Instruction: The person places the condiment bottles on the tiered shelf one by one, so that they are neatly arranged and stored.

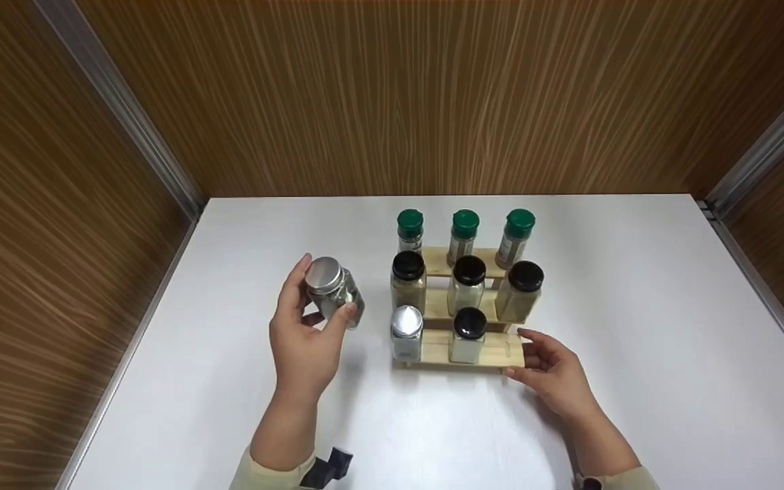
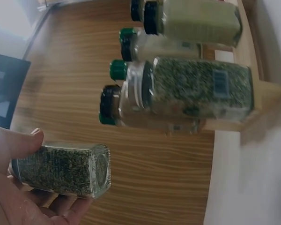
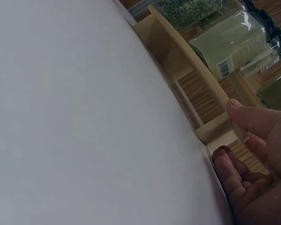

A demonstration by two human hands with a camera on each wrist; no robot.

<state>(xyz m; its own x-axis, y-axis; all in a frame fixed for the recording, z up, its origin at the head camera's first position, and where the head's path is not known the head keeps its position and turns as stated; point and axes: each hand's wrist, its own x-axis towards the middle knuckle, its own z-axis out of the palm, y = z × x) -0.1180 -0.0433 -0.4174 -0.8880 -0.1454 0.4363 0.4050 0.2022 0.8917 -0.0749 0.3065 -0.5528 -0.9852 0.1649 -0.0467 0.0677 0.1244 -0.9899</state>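
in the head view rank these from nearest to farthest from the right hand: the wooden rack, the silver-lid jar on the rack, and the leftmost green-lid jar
1. Wooden rack, touching the right hand at its front right corner.
2. Silver-lid jar, front row, left.
3. Leftmost green-lid jar, back row.

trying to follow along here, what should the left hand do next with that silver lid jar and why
Probably carry the silver-lidded jar right, to the bare spot on the front tier of the wooden rack. The left hand holds it off the table, the right hand steadies the rack's corner, and the other tiers look full.
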